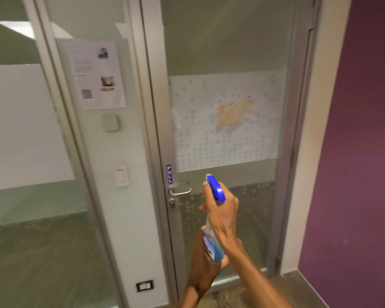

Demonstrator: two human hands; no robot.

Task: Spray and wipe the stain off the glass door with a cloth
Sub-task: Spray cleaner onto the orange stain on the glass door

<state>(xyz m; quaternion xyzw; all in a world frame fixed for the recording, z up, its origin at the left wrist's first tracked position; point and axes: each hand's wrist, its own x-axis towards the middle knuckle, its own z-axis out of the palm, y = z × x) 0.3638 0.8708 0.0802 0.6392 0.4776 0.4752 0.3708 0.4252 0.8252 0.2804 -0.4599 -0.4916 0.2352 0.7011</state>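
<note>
Two bare forearms reach up from the bottom edge toward a glass door [227, 52]. Both hands hold one spray bottle [209, 245], a clear bottle of blue liquid with a blue trigger head. Right hand [222, 210] wraps the neck just under the head, fingers [203, 192] curled around the front where the trigger sits. Left hand [209, 261] cups the bottle's base from below, its fingers mostly hidden behind the bottle. Nozzle points up toward the door.

On the door, well above the bottle, an orange-brown stain [232, 113] sits on a frosted, dotted panel. Left of the bottle, on the door's frame, are a metal lever handle [180, 190] and a small blue "PULL" label [169, 174]. Further left of the door, a printed notice [93, 74] is stuck to a fixed glass panel. Right of the door stands a purple wall [360, 152].
</note>
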